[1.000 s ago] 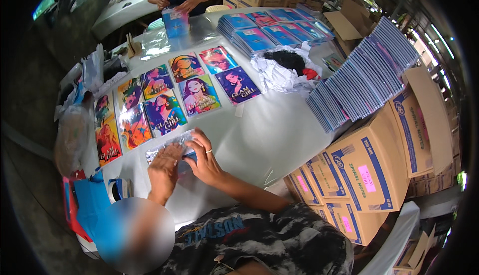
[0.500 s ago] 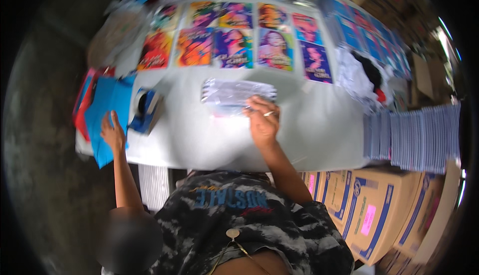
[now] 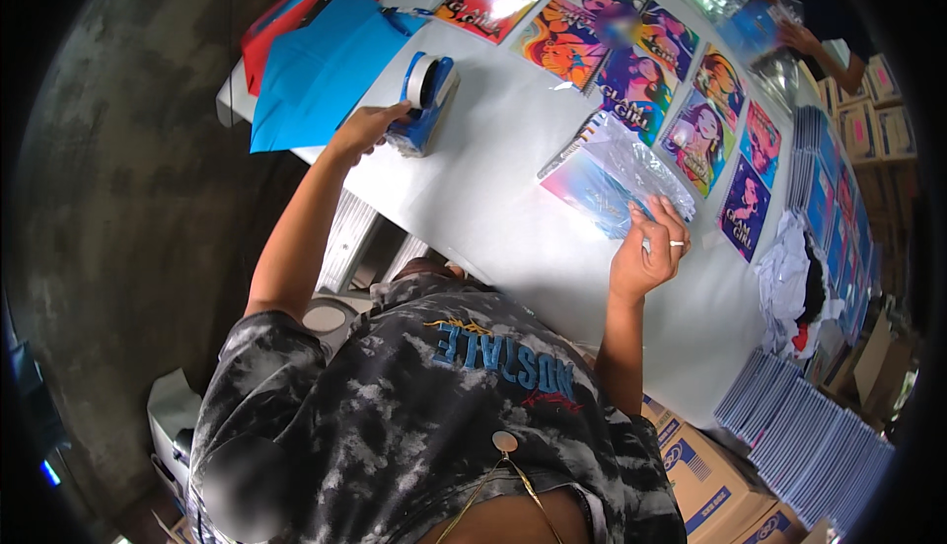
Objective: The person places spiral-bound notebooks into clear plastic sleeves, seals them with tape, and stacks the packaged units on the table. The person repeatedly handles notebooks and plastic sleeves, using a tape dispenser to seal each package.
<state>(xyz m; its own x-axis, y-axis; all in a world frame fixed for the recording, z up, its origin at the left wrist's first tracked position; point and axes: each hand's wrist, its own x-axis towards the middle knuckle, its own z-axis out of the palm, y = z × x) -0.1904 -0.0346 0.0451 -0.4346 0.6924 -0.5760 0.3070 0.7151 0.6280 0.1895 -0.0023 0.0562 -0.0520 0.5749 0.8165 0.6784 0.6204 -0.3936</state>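
Note:
My left hand [image 3: 371, 133] is closed at the near end of a blue tape dispenser [image 3: 430, 115], which carries a roll of tape and stands on the white table. The fingertips lie against its side and are partly hidden. With curled fingers and a ring on one of them, my right hand [image 3: 648, 253] grips the near right side of a spiral notebook [image 3: 590, 189]. The notebook has a pale pink and blue cover. Loose clear plastic wrap [image 3: 646, 161] lies over part of it, wrinkled near my right fingers.
Several colourful notebooks [image 3: 559, 39] lie in rows across the white table [image 3: 473, 184]. Blue sheets [image 3: 321, 71] overhang the left edge. Crumpled white plastic [image 3: 784, 273] and stacked notebooks [image 3: 814, 435] are at right, cartons [image 3: 705, 480] below. Another person's hands [image 3: 789, 36] work at the far right.
The view has turned. My left hand has gone from the blue sheets to the tape dispenser. My right hand still holds the wrapped notebook, which now shows its cover and spiral edge.

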